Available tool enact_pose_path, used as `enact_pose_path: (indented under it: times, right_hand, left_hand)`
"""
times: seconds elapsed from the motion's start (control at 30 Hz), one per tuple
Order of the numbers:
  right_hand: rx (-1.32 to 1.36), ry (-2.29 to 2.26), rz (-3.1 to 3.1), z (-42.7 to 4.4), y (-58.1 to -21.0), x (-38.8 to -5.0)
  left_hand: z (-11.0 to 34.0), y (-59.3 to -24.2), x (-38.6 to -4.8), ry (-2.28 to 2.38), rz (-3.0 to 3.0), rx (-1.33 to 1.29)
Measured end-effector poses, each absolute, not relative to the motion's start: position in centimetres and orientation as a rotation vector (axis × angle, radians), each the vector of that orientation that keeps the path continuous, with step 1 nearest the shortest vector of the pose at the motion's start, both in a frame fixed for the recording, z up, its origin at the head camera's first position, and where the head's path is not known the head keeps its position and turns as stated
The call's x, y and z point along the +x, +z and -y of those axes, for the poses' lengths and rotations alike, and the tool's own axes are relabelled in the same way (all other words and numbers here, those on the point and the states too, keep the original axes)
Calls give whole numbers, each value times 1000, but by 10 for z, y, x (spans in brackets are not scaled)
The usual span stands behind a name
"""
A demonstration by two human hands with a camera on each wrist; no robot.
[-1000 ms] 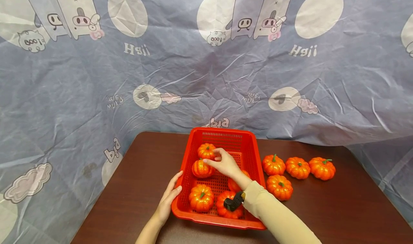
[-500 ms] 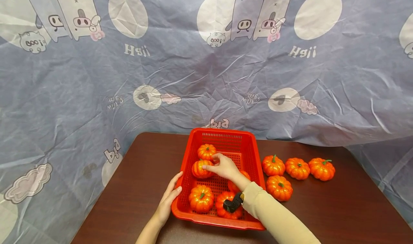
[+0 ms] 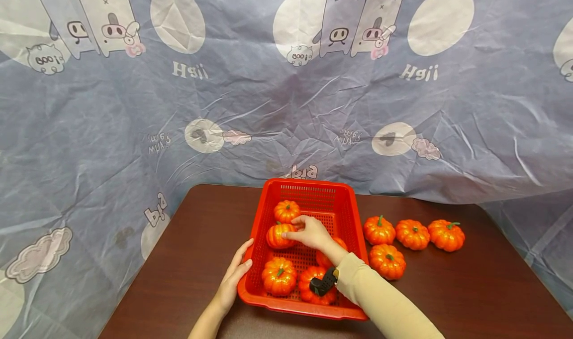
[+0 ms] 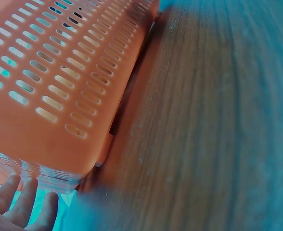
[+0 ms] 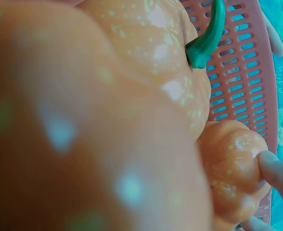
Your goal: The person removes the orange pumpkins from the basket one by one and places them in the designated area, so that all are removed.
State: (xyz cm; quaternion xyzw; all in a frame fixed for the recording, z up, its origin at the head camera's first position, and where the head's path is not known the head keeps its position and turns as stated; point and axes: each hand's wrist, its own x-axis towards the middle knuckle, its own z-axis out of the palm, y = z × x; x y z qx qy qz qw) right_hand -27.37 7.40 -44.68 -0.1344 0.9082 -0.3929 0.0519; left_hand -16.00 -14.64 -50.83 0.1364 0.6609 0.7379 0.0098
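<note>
A red slotted plastic basket (image 3: 295, 307) stands on the table with several small orange pumpkins inside. My right hand (image 3: 313, 233) reaches into it and pinches a striped pumpkin (image 3: 278, 237) at the left side. The thumb presses on that pumpkin (image 5: 230, 163) in the right wrist view, and another fingertip shows at its lower edge. Behind it sits another pumpkin (image 3: 287, 211). My left hand (image 3: 230, 279) rests against the basket's left side with its fingers fairly straight. In the left wrist view those fingers (image 4: 23, 202) lie by the basket wall (image 4: 45, 139).
Nearer me in the basket are a green-stemmed pumpkin (image 3: 279, 276) and a redder one (image 3: 313, 291); one more (image 3: 324, 258) is partly hidden under my right forearm. Several pumpkins, including a near one (image 3: 387, 262), lie on the brown table (image 3: 470, 289) right of the basket. A patterned cloth (image 3: 250, 90) hangs behind.
My right hand has lowered slightly onto the striped pumpkin, its thumb moving from the top down to the pumpkin's side. The left hand and the basket have stayed put.
</note>
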Motion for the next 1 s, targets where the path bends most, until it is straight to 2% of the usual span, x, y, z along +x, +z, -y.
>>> enact_pose_path:
  times: [0.47, 1.0]
  right_hand:
    - [-279, -1440, -2647, -75, -436, -270]
    - [-198, -1713, -2540, -92, -391, -262]
  left_hand:
    - [147, -508, -160, 2292, -2094, 398]
    - [147, -510, -161, 2276, -2123, 406]
